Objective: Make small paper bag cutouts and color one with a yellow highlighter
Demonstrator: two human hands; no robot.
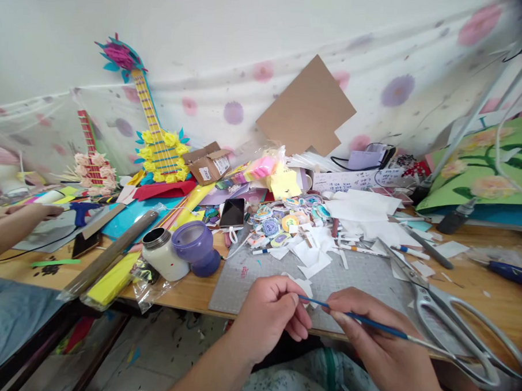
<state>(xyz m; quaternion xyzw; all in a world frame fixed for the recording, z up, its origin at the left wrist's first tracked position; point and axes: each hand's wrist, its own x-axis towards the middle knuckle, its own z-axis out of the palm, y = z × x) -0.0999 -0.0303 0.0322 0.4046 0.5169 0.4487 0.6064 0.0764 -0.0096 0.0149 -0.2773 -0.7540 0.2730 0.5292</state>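
Note:
A slim blue-handled paintbrush (374, 323) lies between my two hands above the near edge of the grey cutting mat (248, 287). My left hand (271, 314) is closed, its thumb and forefinger pinching the handle's thin left end. Further along the handle, the thumb and fingers of my right hand (379, 350) grip it. The brush's pale metal end points down to the right, passing over large silver scissors (429, 295). Beyond my hands, white paper scraps (312, 252) and several small painted pieces (270, 226) are heaped on the mat.
A purple cup (193, 244) and an open white jar (165, 257) stand left of the mat, near a phone (232, 213). Flower-covered guitar models (157, 139) lean at the back. Another person's arm (15, 228) reaches in at left, near a blue glue gun (82, 212).

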